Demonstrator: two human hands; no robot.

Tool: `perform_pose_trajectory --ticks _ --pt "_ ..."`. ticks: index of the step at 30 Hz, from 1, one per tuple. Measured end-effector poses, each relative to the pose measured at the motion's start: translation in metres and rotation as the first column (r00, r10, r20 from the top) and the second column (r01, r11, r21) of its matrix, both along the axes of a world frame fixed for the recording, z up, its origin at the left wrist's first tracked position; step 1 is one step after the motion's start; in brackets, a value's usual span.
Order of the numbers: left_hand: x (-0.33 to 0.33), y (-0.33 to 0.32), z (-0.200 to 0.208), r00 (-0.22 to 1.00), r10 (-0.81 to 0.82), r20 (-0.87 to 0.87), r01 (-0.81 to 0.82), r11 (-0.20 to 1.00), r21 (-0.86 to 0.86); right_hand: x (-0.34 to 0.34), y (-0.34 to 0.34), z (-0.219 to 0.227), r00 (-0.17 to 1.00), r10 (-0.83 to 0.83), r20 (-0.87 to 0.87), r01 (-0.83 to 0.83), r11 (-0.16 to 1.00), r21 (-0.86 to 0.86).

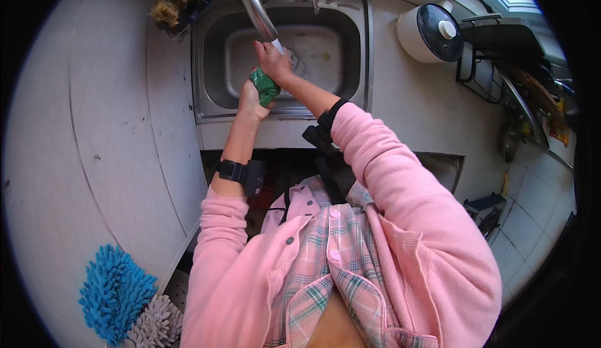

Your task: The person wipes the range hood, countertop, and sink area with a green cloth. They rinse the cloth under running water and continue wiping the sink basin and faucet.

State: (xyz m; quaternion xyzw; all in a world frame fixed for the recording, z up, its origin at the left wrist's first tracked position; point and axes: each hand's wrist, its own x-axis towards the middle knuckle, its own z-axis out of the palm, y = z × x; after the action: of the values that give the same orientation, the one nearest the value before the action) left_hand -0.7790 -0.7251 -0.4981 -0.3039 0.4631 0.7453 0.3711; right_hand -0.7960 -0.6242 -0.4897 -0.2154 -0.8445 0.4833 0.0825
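Note:
Both my hands are over the steel sink (210, 91), close together beneath the curved metal faucet (255, 6). A white stream of water (278, 46) falls from the spout onto my right hand (274, 63). A crumpled green sheet (265, 87), thin cloth or plastic, sits in my left hand (251, 100), which is closed around it. My right hand lies just above the green sheet, against its upper edge. Its fingers are partly hidden, so I cannot tell if they grip the sheet. Beyond my right hand, the drain (293, 58) is partly visible.
A white pot with a black lid (432, 33) stands on the counter right of the sink. Farther right is a dark dish rack (482, 75). Brown bristly fibre (181, 0) lies at the back left. Blue (116, 291) and grey (158, 323) chenille mitts lie near left.

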Motion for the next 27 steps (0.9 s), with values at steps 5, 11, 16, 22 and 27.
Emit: perform_pose_trajectory --ticks 5,11,16,22,27 --pt "-0.001 -0.019 0.026 0.976 0.216 0.039 -0.219 0.968 0.119 -0.001 -0.021 -0.03 0.994 0.04 -0.098 -0.046 0.997 -0.065" --pt "0.023 -0.02 0.008 0.888 0.422 -0.184 0.004 0.392 0.92 0.047 -0.056 0.069 0.93 0.329 -0.165 -0.352 0.926 -0.136" --pt "0.005 -0.009 0.0 0.94 0.326 -0.105 -0.249 0.861 0.443 0.021 -0.036 0.076 0.981 -0.055 -0.184 0.051 0.998 -0.027" --pt "-0.002 0.001 0.003 0.96 0.28 -0.018 -0.269 0.937 0.222 0.024 -0.034 0.059 0.959 0.235 -0.161 -0.244 0.969 -0.038" --pt "-0.01 0.009 -0.012 0.975 0.189 -0.118 -0.104 0.853 0.512 0.02 -0.01 0.058 0.987 -0.041 -0.158 0.029 0.997 -0.077"
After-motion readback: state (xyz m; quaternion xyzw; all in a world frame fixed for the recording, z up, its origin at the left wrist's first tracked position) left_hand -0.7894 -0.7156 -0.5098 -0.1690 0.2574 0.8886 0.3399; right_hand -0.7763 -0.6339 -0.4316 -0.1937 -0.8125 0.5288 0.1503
